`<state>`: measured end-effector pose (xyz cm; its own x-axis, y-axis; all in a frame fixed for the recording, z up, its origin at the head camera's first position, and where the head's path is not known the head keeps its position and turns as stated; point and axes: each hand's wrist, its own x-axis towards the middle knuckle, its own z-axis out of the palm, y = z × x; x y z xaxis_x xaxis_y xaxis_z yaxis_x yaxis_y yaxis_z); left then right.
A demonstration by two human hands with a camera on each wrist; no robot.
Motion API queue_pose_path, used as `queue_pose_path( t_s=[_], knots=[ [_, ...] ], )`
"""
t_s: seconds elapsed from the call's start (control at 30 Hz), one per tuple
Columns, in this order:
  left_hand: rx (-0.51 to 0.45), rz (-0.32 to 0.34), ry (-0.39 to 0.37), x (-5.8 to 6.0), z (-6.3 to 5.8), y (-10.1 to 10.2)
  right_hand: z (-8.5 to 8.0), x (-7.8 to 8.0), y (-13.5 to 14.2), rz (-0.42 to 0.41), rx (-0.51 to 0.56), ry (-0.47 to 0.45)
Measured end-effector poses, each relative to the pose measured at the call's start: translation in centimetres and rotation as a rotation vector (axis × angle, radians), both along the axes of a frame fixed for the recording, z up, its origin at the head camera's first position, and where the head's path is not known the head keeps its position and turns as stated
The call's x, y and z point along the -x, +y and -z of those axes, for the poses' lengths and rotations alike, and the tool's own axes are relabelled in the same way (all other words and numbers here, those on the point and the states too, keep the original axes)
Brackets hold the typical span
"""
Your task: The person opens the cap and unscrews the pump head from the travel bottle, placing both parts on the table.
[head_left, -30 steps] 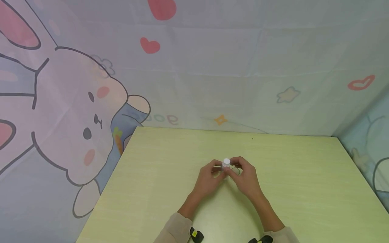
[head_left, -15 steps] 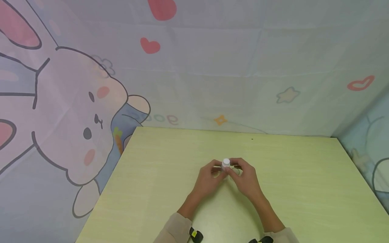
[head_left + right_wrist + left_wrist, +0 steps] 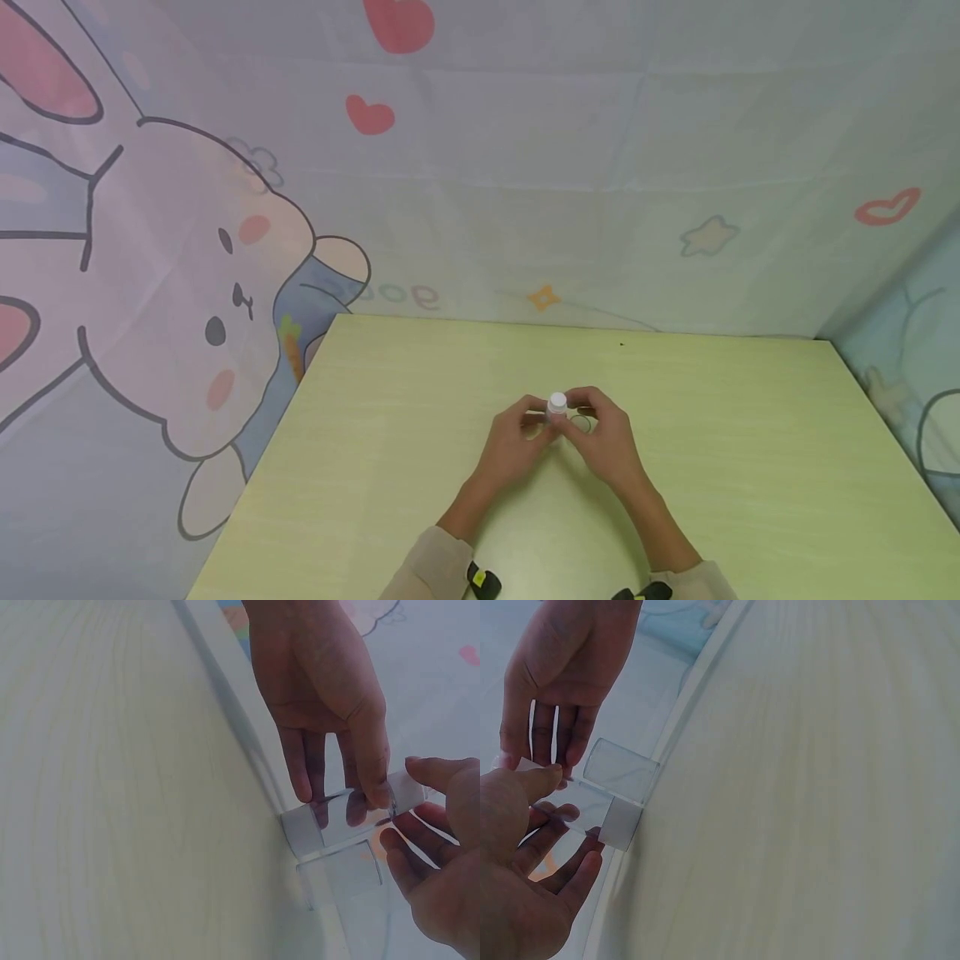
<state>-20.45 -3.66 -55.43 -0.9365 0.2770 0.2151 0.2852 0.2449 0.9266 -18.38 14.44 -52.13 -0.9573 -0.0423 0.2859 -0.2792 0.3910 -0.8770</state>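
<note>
Clear bottle (image 3: 557, 407), white cap (image 3: 406, 792) on top, white band (image 3: 303, 830) at bottom, stood upright at table (image 3: 420, 358), just right of centre in lower half of head view. Left hand (image 3: 510, 447) curled round bottle body; right hand (image 3: 609, 439) pinched cap, fingers bent. Lettering on backdrop (image 3: 517, 208) too faint to read surely. Clear cup (image 3: 622, 771) just beside bottle; contents of both indiscernible.

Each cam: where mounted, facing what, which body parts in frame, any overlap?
Head: on the head, facing forward and down at table and backdrop; left hand, right hand and sleeves show.
Left wrist: on that wrist, facing the bottle and clear container; left hand lower left, right hand above.
Right wrist: on that wrist, facing the same pair; right hand lower right, left hand above.
Shared by both wrist views: bottle, clear container, both hands.
</note>
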Motion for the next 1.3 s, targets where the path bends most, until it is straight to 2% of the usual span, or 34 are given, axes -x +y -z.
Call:
queue_pose_path(
  t_s=[0.2, 0.5, 1.1, 1.3],
  knots=[
    [0.002, 0.003, -0.002, 0.01, 0.04, 0.00, 0.18, 0.04, -0.05, 0.011, -0.002, -0.012],
    [-0.013, 0.008, 0.011, -0.03, 0.05, 0.03, 0.11, 0.04, -0.19, 0.010, -0.022, 0.018],
    [0.000, 0.019, 0.013, 0.08, 0.21, -0.09, 0.54, 0.15, 0.12, -0.041, -0.018, 0.094],
    [0.009, 0.005, 0.014, 0.09, 0.26, -0.06, 0.46, 0.15, 0.08, -0.052, -0.016, 0.074]
  ],
)
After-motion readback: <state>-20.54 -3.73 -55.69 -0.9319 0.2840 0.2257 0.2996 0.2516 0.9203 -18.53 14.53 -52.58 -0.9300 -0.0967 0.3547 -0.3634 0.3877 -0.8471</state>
